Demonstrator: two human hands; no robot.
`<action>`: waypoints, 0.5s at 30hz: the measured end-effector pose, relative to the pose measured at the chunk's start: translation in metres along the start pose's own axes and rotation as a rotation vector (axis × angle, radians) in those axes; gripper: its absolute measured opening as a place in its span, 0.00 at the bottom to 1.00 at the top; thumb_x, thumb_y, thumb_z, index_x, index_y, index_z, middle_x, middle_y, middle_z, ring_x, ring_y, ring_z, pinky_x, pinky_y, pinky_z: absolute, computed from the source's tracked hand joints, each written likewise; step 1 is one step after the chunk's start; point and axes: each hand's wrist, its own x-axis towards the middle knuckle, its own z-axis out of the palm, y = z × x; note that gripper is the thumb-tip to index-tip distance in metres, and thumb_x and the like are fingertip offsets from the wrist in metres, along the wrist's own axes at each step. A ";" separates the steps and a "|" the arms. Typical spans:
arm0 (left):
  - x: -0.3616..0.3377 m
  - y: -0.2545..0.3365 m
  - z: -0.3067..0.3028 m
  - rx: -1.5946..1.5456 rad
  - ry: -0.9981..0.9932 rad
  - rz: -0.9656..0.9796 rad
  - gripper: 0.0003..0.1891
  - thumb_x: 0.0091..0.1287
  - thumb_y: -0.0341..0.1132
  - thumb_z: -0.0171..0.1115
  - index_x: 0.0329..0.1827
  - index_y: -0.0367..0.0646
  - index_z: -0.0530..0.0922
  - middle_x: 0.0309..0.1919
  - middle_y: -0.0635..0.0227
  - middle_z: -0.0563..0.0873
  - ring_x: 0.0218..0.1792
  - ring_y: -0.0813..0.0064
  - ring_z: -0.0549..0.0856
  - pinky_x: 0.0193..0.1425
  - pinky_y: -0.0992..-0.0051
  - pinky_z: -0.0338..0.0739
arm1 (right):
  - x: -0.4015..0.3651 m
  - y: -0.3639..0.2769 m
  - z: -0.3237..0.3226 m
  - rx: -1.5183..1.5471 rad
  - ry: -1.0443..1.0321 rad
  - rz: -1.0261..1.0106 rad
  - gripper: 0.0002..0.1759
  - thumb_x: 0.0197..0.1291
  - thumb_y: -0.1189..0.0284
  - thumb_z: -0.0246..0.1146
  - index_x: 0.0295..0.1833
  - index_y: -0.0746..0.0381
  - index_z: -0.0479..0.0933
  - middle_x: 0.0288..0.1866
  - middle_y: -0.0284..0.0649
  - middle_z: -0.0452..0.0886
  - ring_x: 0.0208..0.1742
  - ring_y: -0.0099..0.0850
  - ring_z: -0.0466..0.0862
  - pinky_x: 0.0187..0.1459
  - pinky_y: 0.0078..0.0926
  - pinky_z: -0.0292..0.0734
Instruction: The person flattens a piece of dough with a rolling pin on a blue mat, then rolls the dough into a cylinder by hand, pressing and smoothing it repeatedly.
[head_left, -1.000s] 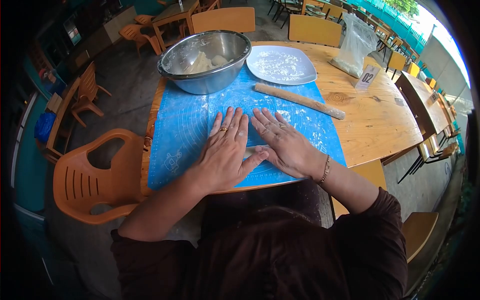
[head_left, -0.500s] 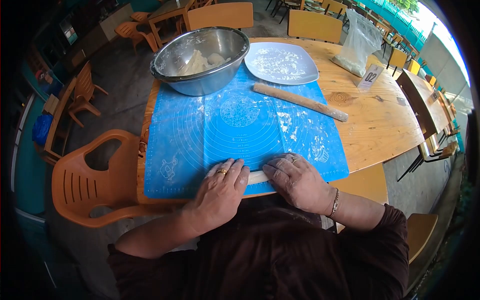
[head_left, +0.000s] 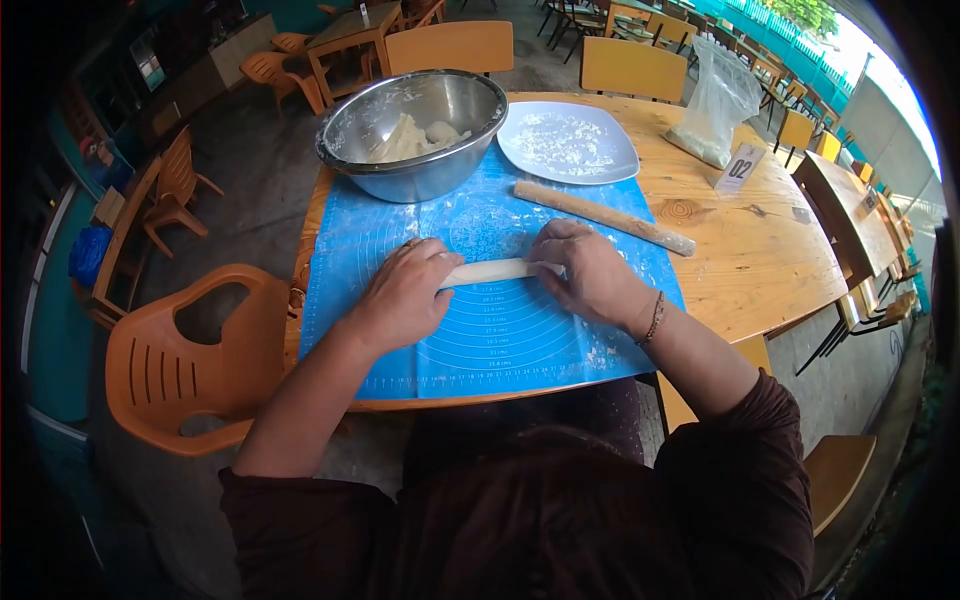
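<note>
A pale rope of dough (head_left: 490, 271) lies crosswise over the middle of the blue baking mat (head_left: 470, 350). My left hand (head_left: 408, 285) is wrapped round its left end, fingers curled over the top and thumb on the near side. At the other end, my right hand (head_left: 592, 268) grips the dough between thumb and bent fingers. Both ends are hidden under the hands; only the middle stretch shows. Just beyond my right hand, a wooden rolling pin (head_left: 605, 217) rests slantwise, partly on the mat and partly on the wood.
A steel bowl (head_left: 425, 185) with a dough lump (head_left: 408, 140) stands at the mat's far left corner. Beside it is a white plate (head_left: 570, 145) dusted with flour. Farther right are a plastic bag (head_left: 715, 105) and a number card (head_left: 740, 168). An orange chair (head_left: 195, 365) stands left of the table.
Both hands have moved away from my body, from the mat's near edge to its middle, with the dough rope between them. More of the rope shows between the hands now.
</note>
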 end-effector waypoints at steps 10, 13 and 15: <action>0.053 0.021 0.029 -0.173 -0.118 -0.261 0.43 0.82 0.62 0.28 0.79 0.27 0.58 0.79 0.39 0.60 0.83 0.49 0.53 0.86 0.58 0.46 | 0.031 0.010 0.028 -0.043 -0.078 0.021 0.35 0.79 0.54 0.44 0.77 0.71 0.64 0.81 0.56 0.61 0.84 0.50 0.56 0.83 0.45 0.48; 0.039 0.025 0.041 -0.002 -0.238 -0.181 0.57 0.72 0.76 0.33 0.77 0.20 0.57 0.77 0.28 0.58 0.81 0.36 0.54 0.85 0.49 0.45 | 0.002 0.002 0.050 -0.273 -0.096 -0.031 0.36 0.78 0.55 0.47 0.78 0.72 0.59 0.80 0.59 0.62 0.83 0.52 0.58 0.83 0.49 0.50; 0.026 0.036 0.040 0.013 -0.254 -0.130 0.56 0.72 0.75 0.37 0.76 0.20 0.58 0.77 0.27 0.58 0.80 0.35 0.55 0.84 0.48 0.46 | -0.018 -0.004 0.050 -0.262 -0.068 -0.060 0.37 0.78 0.55 0.48 0.78 0.73 0.59 0.79 0.60 0.63 0.83 0.53 0.59 0.82 0.49 0.50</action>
